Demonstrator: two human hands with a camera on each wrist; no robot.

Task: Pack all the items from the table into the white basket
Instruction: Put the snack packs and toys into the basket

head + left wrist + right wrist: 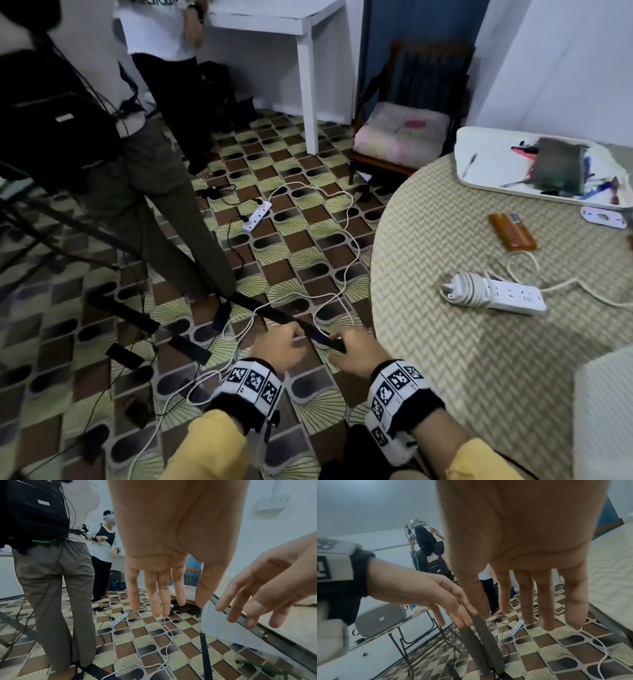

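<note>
Both hands hang over the patterned floor, just left of the round woven-top table (479, 359). My left hand (277, 344) is empty, its straight fingers (154, 595) pointing down. My right hand (356, 349) is empty too, with its fingers (530, 595) spread and relaxed. On the table lie a white power strip (500, 294) with its cord coiled on it, an orange pack (512, 231) and a small white oval piece (603, 217). At the far edge, a white tray (486, 171) carries a grey pouch (560, 168) and several pens. A white ribbed thing (603, 411) shows at the bottom right.
Two people (137, 192) stand at the left. A black tripod leg (274, 315) runs across the floor under my hands. White cables and a floor power strip (257, 216) lie ahead. A cushioned wooden chair (400, 133) and a white desk (308, 85) stand behind.
</note>
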